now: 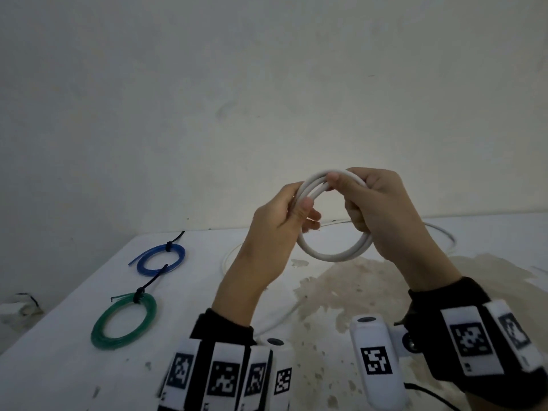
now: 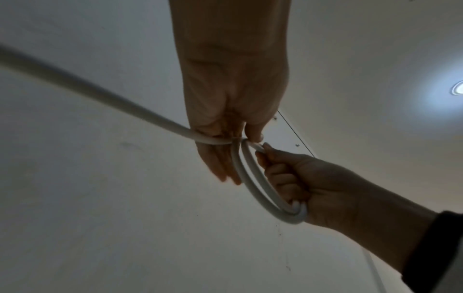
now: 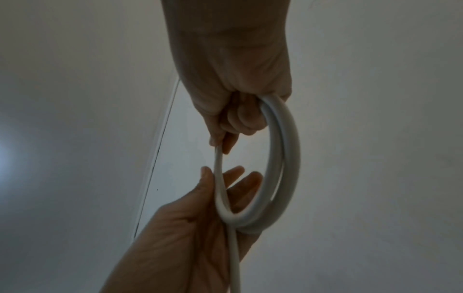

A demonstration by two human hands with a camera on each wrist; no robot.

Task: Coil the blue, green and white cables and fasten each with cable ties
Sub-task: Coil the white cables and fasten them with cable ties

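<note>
Both hands hold the white cable [image 1: 332,253] up above the table as a coil of about two loops. My left hand [image 1: 305,212] pinches the coil's left side, thumb against nearly straight fingers. My right hand [image 1: 350,200] grips the right side with curled fingers, its thumb and forefinger on the top strand. In the left wrist view the left hand [image 2: 233,138] meets the white cable [image 2: 253,184], and a loose strand trails off left. The right wrist view shows the right hand [image 3: 233,123] curled round the white cable [image 3: 288,158]. The blue coil [image 1: 161,259] and green coil [image 1: 124,321] lie at the table's left, bound with black ties.
The uncoiled length of white cable [image 1: 441,232] loops over the white table [image 1: 89,366] behind and below the hands. A brown stain [image 1: 355,292] spreads under the right hand. The table's left edge runs diagonally past the coils. A plain wall stands behind.
</note>
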